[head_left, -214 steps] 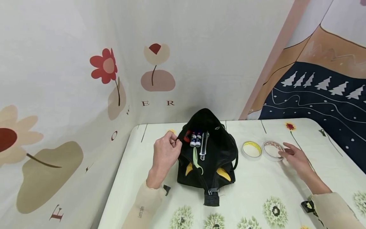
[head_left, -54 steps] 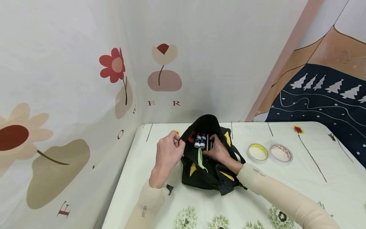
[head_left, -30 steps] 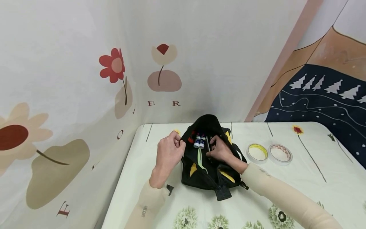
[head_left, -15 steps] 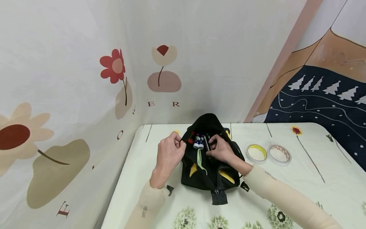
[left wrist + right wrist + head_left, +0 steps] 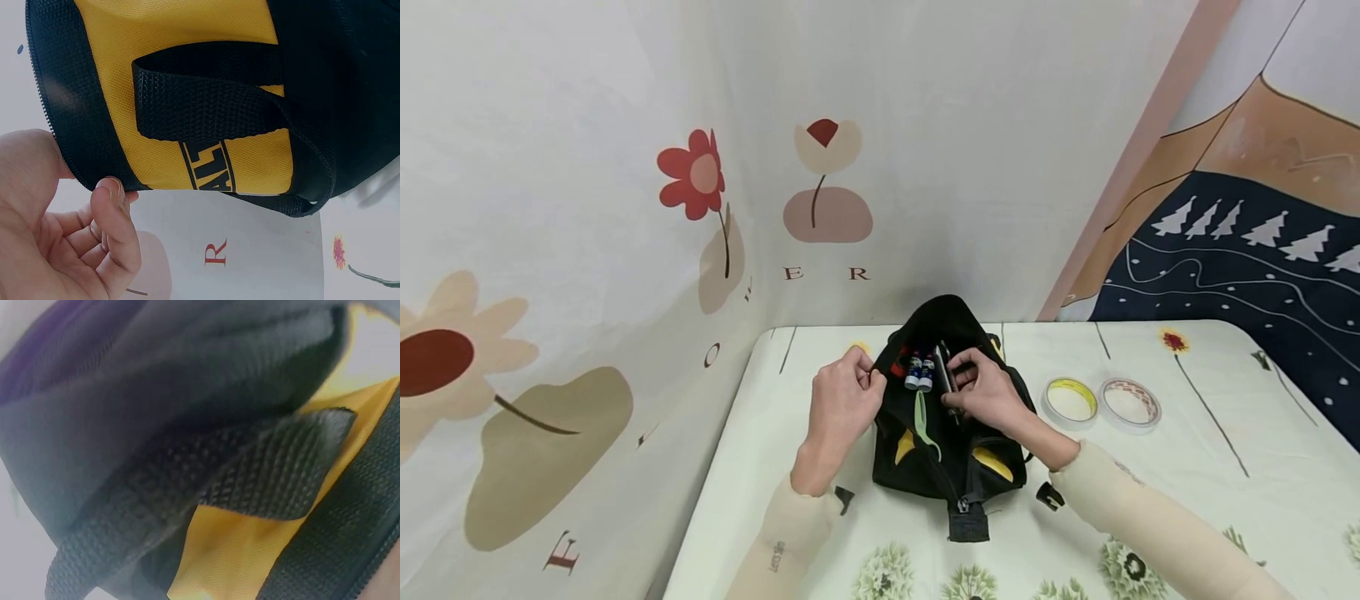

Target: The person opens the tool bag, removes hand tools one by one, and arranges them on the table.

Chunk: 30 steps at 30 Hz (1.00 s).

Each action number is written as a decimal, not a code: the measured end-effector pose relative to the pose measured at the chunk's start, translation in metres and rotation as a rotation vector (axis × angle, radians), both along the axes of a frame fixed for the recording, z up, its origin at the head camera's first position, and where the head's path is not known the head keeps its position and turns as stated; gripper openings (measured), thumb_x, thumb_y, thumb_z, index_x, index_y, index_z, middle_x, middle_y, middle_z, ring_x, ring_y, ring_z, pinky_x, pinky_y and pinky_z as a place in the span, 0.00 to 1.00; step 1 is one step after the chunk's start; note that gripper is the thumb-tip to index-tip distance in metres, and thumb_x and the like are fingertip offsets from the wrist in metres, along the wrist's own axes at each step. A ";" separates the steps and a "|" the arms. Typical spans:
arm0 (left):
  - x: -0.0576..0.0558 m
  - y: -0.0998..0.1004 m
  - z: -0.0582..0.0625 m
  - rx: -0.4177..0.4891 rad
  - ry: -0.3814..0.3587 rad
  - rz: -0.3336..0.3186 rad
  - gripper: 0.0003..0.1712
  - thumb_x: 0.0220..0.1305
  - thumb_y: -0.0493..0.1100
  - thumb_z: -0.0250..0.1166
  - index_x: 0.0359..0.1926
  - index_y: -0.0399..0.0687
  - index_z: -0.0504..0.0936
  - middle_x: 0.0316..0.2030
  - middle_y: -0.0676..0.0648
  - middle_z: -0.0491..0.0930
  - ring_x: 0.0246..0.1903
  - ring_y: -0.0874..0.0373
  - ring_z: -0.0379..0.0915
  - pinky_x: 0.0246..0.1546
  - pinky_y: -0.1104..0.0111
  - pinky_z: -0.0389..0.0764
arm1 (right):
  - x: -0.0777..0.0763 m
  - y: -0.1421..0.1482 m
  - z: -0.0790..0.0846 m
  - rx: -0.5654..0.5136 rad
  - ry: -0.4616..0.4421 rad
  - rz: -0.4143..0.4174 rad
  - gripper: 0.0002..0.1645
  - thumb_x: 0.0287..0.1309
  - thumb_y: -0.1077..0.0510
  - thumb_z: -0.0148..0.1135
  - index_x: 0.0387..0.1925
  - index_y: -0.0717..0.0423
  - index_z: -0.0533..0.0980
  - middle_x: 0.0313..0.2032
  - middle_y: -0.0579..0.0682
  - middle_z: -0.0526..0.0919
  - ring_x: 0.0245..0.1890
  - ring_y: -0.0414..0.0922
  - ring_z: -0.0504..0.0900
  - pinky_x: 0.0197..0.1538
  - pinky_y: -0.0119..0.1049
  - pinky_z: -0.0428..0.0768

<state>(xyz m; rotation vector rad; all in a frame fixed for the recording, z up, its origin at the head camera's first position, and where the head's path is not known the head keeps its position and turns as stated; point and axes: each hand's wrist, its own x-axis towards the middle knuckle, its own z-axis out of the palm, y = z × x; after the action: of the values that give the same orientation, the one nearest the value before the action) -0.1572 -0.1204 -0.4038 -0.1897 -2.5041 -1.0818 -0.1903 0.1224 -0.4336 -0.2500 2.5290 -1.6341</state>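
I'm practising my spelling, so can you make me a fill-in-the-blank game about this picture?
1. ____ tape rolls lie beside the bag.
2. The left hand pinches the bag's edge, and the left wrist view shows black and ____ cloth there.
3. The right hand holds a slim item beside blue tubes whose near ends are ____.
4. The thin tool with a hooked end is light ____.

Missing words: Two; yellow; white; green.

Diffuse light, soft shadows, hazy wrist views

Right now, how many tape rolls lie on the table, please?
2: the yellow-lined roll right of the bag, the red-patterned roll further right; the bag may hide others.
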 end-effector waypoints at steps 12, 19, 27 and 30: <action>0.000 0.000 -0.001 -0.002 -0.011 0.007 0.05 0.66 0.34 0.68 0.33 0.44 0.82 0.21 0.53 0.78 0.22 0.59 0.75 0.32 0.60 0.81 | 0.016 0.004 0.020 -0.093 0.054 0.031 0.32 0.60 0.70 0.76 0.64 0.66 0.75 0.47 0.64 0.85 0.33 0.45 0.84 0.30 0.39 0.87; 0.000 -0.001 0.000 -0.009 -0.004 0.008 0.05 0.67 0.34 0.68 0.33 0.44 0.82 0.21 0.53 0.78 0.22 0.58 0.75 0.33 0.59 0.81 | 0.025 0.009 0.029 -0.119 0.096 0.020 0.32 0.59 0.72 0.76 0.64 0.65 0.75 0.48 0.64 0.83 0.34 0.45 0.82 0.30 0.37 0.86; 0.000 0.000 -0.001 -0.001 -0.005 0.002 0.04 0.67 0.34 0.68 0.34 0.43 0.82 0.21 0.53 0.79 0.23 0.58 0.76 0.33 0.58 0.83 | 0.035 0.020 0.034 -0.149 0.150 0.023 0.32 0.59 0.73 0.75 0.64 0.66 0.75 0.48 0.65 0.83 0.36 0.44 0.82 0.30 0.37 0.86; 0.000 0.001 -0.001 0.001 -0.003 0.000 0.04 0.67 0.34 0.68 0.34 0.43 0.82 0.21 0.53 0.79 0.22 0.58 0.76 0.33 0.58 0.83 | 0.038 0.026 0.040 -0.148 0.156 0.011 0.33 0.60 0.73 0.75 0.65 0.64 0.75 0.50 0.65 0.83 0.38 0.44 0.82 0.31 0.37 0.86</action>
<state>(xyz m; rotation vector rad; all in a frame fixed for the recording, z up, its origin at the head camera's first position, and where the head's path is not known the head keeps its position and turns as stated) -0.1577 -0.1196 -0.4052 -0.1880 -2.5056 -1.0842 -0.1520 0.1488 -0.3937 -0.4209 2.5107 -1.8694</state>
